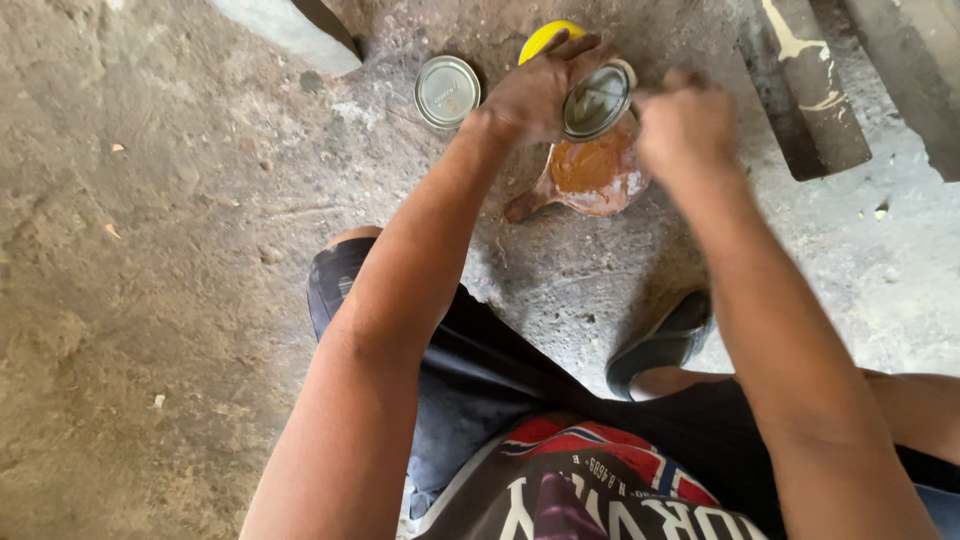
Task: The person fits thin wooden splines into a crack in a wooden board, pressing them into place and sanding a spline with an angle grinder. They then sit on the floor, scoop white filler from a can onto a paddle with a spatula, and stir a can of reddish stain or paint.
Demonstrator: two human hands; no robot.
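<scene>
1. Metal tin point(597, 101), small & round w/ a shiny silver lid, sits in the left hand point(535, 95): fingers point(580, 47) curl over its top edge, palm behind it, so a wrapped grip, not flat
2. Right hand point(685, 125) is balled into a fist just right of the tin; motion-blurred, something thin seems to poke from it toward the lid rim but can't tell what it is or if it touches
3. Tin is held up off the ground, directly above a scoop-like vessel point(590, 178) smeared w/ orange-brown paste, its handle pointing down-left
4. Behind the left hand a yellow rounded thing point(543, 38) peeks out, mostly hidden
5. Left of that lies a loose round silver lid point(447, 92), flat on the ground, apart from the hand
6. Both forearms reach out from the bottom of the view; person is squatting, dark shorts, printed shirt w/ red, white & blue, a dark sandal point(665, 345) on the foot near the right arm
7. Ground point(150, 250) is rough, dusty bare concrete, grey-brown, w/ small bits of debris
8. Top right: a dark beam point(805, 90) w/ pale paint streaks lies on the ground; top centre-left a pale grey slab corner point(285, 30)
</scene>
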